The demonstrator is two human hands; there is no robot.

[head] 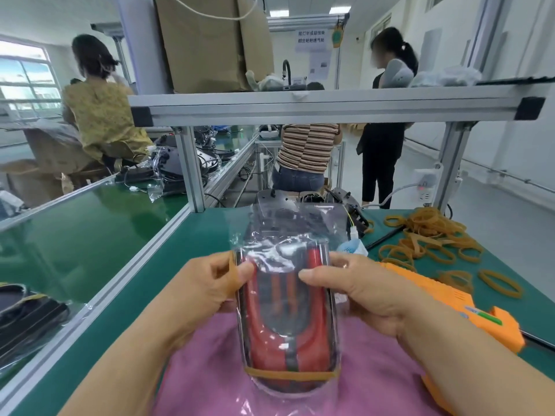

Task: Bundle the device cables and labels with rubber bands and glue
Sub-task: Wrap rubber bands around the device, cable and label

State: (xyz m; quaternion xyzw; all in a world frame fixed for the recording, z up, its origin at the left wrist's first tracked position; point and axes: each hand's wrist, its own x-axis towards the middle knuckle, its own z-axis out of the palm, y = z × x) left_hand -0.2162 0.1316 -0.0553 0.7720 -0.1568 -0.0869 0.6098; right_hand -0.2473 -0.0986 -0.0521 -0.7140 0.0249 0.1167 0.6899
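A red and grey device in a clear plastic bag stands upright in front of me over a pink cloth. My left hand grips its left side, and a tan rubber band is stretched over that hand's fingers. My right hand grips the right side, thumb pressed on the front of the bag. A second rubber band wraps the device near its lower end. The bag's open top sticks up loose above the device.
An orange glue gun lies on the green table just right of my right hand. Several loose rubber bands are scattered at the back right. Another device lies behind. An aluminium shelf frame crosses overhead. People work beyond it.
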